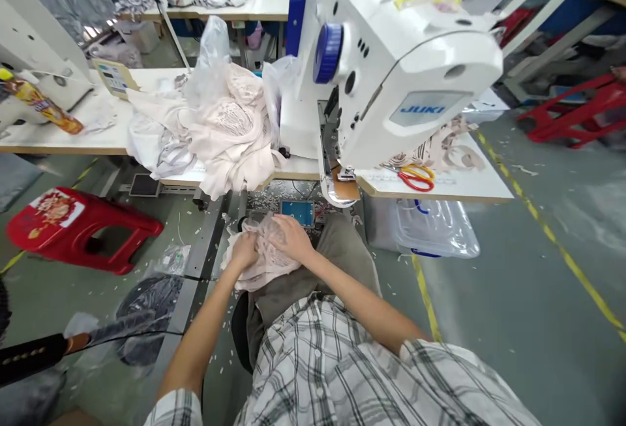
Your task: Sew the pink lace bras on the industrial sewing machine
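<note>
Through the head view I have the pale pink fabric piece [268, 265] low in the middle, bunched over the wearer's grey-brown trousers [337, 243], in front of the sewing table [440, 190] and below its edge. The cloth is thin and soft, creased into loose folds, with a patterned section that looks like lace, though the detail is too small for me to be sure. Its middle reads slightly greyer and more see-through; the lower part is a plainer pink, and its left edge hangs uneven and crumpled.

My left hand [245, 250] is curled closed on the left side of the cloth, gripping it. My right hand [292, 241] lies over the upper right part, back of the hand up, fingers reaching across the patterned section and bent down onto it; I cannot tell whether they pinch the cloth or only press on it.

Above the hands stands the white JUKI sewing machine [391, 80] with its blue handwheel [328, 53]. To its left, a larger pile of pale pink garments [232, 132] spills over the table edge, with clear plastic bags against it. Right of the needle area lie scissors with red and yellow handles [417, 177], beside fabric scraps [452, 147].
</note>
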`<state>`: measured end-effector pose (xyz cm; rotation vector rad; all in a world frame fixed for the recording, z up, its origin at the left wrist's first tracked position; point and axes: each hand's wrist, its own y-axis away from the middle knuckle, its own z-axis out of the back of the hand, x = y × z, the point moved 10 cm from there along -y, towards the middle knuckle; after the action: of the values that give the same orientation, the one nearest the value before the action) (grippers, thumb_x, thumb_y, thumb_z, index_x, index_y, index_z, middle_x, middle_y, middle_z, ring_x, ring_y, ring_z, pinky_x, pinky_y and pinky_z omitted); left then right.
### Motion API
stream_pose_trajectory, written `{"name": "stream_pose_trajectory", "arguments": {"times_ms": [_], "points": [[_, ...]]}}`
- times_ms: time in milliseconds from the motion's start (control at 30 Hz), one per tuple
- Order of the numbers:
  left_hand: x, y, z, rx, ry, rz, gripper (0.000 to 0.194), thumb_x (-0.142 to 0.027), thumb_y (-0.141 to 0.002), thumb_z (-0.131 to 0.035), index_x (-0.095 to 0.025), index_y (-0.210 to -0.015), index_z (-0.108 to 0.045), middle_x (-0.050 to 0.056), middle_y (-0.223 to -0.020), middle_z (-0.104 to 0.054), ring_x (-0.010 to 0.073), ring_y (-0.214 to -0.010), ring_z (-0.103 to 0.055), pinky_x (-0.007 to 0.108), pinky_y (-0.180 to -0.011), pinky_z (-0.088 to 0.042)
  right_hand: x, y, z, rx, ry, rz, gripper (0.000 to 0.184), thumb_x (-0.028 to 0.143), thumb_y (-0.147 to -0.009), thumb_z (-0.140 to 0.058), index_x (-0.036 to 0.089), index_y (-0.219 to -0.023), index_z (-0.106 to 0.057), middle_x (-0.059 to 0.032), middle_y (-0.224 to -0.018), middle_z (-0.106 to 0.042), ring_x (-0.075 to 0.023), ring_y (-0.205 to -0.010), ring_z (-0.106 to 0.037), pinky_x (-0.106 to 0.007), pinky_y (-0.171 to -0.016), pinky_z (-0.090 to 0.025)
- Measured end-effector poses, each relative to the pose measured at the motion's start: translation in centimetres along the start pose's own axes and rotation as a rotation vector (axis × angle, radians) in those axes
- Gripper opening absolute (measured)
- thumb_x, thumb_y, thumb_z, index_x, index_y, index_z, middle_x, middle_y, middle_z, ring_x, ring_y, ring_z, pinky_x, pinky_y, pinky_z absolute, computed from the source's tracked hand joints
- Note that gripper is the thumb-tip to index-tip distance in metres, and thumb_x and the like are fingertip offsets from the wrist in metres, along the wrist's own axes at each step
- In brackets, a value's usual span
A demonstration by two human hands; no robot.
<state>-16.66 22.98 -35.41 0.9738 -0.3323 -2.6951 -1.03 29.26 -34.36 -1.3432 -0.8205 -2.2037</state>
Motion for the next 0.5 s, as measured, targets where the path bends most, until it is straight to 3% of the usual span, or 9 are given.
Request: {"name": "stream_pose_trajectory", "arguments": {"times_ms": [67, 133, 233, 300, 400, 500], "points": [[-1.2, 0.5, 2.6, -0.073, 0.048, -0.029, 0.032, -0.032, -0.086, -0.071, -0.021, -0.116, -0.069, 0.012, -0.127, -0.066, 0.0284, -0.120, -0.062, 0.045, -0.107, -0.048, 1.3, -2.2, -1.0, 0.022, 0.135, 0.059, 0.058, 0.038, -0.079, -0.077, 0.019, -0.132, -0.062, -0.0149, -0.149, -0.053, -0.0325, -0.145, -0.040, -0.044, -0.120, -0.028], [-2.1, 0.7, 7.4, -0.185, 0.080, -0.051, 0.031, -0.031, -0.083, -0.068, -0.023, -0.113, -0.070, 0.013, -0.124, -0.068, 0.0310, -0.118, -0.063, 0.041, -0.107, -0.049, 0.9, -3.0, -1.8, 0.030, 0.212, 0.058, 0.044, 0.034, -0.079, -0.076, 0.014, -0.118, -0.069, -0.0199, -0.134, -0.063, -0.0366, -0.134, -0.051, -0.048, -0.116, -0.033], [-4.1, -0.2, 17.5, -0.427, 0.087, -0.072, 0.045, -0.040, -0.091, -0.051, -0.020, -0.130, -0.059, 0.014, -0.136, -0.060, 0.0309, -0.129, -0.056, 0.043, -0.112, -0.043, -0.2, -2.3, -1.7, -0.004, 0.246, 0.053, 0.036, 0.032, -0.082, -0.072, 0.011, -0.110, -0.071, -0.0219, -0.121, -0.068, -0.0379, -0.121, -0.060, -0.051, -0.109, -0.039], [-7.0, -1.9, 24.3, -0.588, 0.071, -0.166, 0.051, -0.043, -0.090, -0.054, -0.018, -0.134, -0.054, 0.014, -0.139, -0.058, 0.0287, -0.132, -0.053, 0.042, -0.114, -0.041, 0.8, -1.9, -0.7, -0.033, 0.233, 0.088, 0.038, 0.033, -0.082, -0.072, 0.011, -0.113, -0.069, -0.0205, -0.121, -0.067, -0.0358, -0.118, -0.061, -0.049, -0.106, -0.043], [-12.6, -7.2, 30.6, -0.604, -0.032, -0.325, 0.051, -0.041, -0.089, -0.056, -0.014, -0.132, -0.057, 0.015, -0.137, -0.061, 0.0271, -0.131, -0.054, 0.040, -0.115, -0.040, 6.5, -2.6, 2.6, -0.108, 0.164, 0.216, 0.037, 0.039, -0.091, -0.062, 0.018, -0.121, -0.065, -0.0148, -0.127, -0.064, -0.0284, -0.119, -0.060, -0.040, -0.104, -0.046], [-15.0, -14.6, 33.8, -0.508, -0.145, -0.215, 0.058, -0.040, -0.088, -0.057, -0.010, -0.138, -0.054, 0.017, -0.147, -0.054, 0.0283, -0.140, -0.047, 0.038, -0.120, -0.032, 16.0, -5.4, 7.1, -0.233, -0.005, 0.484, 0.031, 0.045, -0.099, -0.050, 0.025, -0.117, -0.066, -0.0100, -0.119, -0.066, -0.0244, -0.111, -0.062, -0.038, -0.100, -0.048]]}}
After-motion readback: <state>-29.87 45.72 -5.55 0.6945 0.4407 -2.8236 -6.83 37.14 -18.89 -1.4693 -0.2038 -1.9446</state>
